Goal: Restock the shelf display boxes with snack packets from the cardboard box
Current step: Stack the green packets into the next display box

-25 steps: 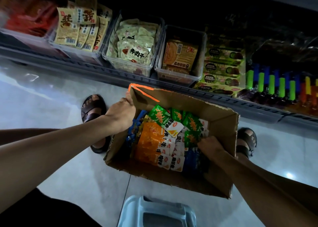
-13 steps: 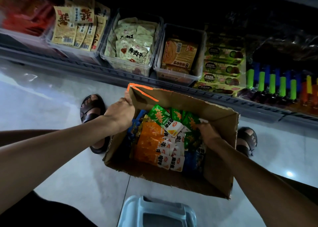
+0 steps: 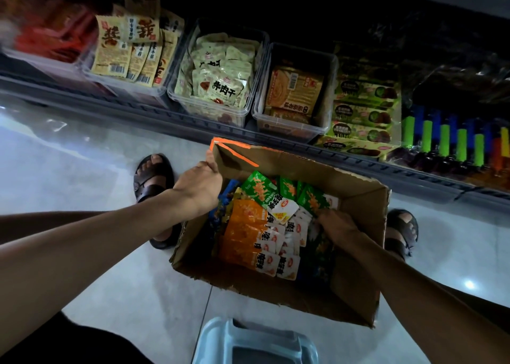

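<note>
cardboard box (image 3: 325, 177) sits open on the pale tiled floor, orange tape (image 3: 234, 154) across its far left corner. left hand (image 3: 198, 188) grips the box's left wall just by that taped corner, fingers curled over the rim. right hand (image 3: 338, 225) is down inside the box at its right side, fingertips buried among the packets; cannot tell whether it pinches one. hands well apart, the load of the box between them. inside the box: orange packets (image 3: 245, 234) stacked in the middle, green packets (image 3: 259, 190) toward the far wall, blue packets (image 3: 226, 195) along the left wall. beyond the box's far wall runs the shelf with clear tubs: one of pale green packets (image 3: 209, 112) straight beyond the taped corner, one part filled with brown packets (image 3: 287, 130) beyond the far wall's middle, one of yellowish packets (image 3: 124, 83) far left of the box. beyond the box's far right corner, green cartons (image 3: 364, 110) and a row of coloured sticks (image 3: 452, 143), too dim to name. a sandalled foot (image 3: 153, 178) left of the box, another (image 3: 400, 231) right of it. blue plastic stool (image 3: 254, 344) just on the box's near side.
</note>
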The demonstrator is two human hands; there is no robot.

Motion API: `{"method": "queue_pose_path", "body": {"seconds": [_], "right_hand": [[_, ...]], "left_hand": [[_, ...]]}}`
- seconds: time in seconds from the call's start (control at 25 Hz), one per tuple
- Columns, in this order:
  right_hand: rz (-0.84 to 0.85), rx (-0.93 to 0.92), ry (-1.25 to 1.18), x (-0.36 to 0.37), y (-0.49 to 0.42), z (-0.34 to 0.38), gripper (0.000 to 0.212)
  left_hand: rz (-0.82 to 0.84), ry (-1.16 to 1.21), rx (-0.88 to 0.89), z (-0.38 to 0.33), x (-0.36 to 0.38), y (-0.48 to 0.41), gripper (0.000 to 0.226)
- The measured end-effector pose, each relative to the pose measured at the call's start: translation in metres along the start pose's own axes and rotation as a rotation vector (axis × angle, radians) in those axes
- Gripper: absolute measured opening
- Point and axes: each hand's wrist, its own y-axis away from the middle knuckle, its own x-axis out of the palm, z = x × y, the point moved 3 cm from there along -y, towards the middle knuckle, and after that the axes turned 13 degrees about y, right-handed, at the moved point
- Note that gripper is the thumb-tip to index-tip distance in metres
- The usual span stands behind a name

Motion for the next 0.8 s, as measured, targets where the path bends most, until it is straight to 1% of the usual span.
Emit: {"method": "queue_pose_path", "body": {"seconds": [0.16, 0.28, 0.36, 0.4, 0.44, 0.48, 0.52, 0.56, 0.64, 0.68, 0.72, 0.8], "right_hand": [[-0.071, -0.056, 0.078, -0.025, 0.013, -0.004, 0.023], [-0.11, -0.068, -0.004, -0.069, 0.036, -0.016, 0.026], [-0.183, -0.058, -0.078, -0.109, 0.06, -0.025, 0.022], [-0.235, -0.044, -0.136, -0.13, 0.074, -0.029, 0.018], [-0.293, -0.031, -0.204, -0.151, 0.089, -0.034, 0.015], [-0.357, -0.017, -0.265, -0.174, 0.108, -0.04, 0.013], [-0.422, -0.004, -0.306, -0.196, 0.129, -0.046, 0.012], [-0.482, 0.006, -0.328, -0.217, 0.151, -0.052, 0.012], [-0.584, 0.028, -0.349, -0.257, 0.196, -0.059, 0.014], [-0.622, 0.034, -0.362, -0.272, 0.215, -0.061, 0.014], [-0.651, 0.033, -0.376, -0.284, 0.232, -0.061, 0.014], [-0.695, 0.029, -0.404, -0.298, 0.255, -0.056, 0.015]], "left_hand": [[0.011, 0.001, 0.011, -0.003, -0.002, 0.001, 0.09], [0.043, 0.029, -0.017, -0.003, -0.01, 0.006, 0.087], [0.048, 0.029, -0.017, -0.008, -0.022, 0.011, 0.074], [0.034, 0.042, 0.013, -0.014, -0.033, 0.013, 0.066], [0.014, 0.103, 0.065, -0.025, -0.046, 0.017, 0.058], [-0.003, 0.216, 0.134, -0.039, -0.064, 0.024, 0.05], [0.011, 0.386, 0.195, -0.054, -0.083, 0.033, 0.046], [0.07, 0.588, 0.23, -0.069, -0.101, 0.044, 0.045], [0.31, 0.949, 0.273, -0.097, -0.133, 0.073, 0.05], [0.427, 1.012, 0.299, -0.109, -0.146, 0.088, 0.051], [0.52, 1.015, 0.326, -0.117, -0.154, 0.099, 0.048], [0.625, 1.012, 0.335, -0.126, -0.161, 0.114, 0.038]]}}
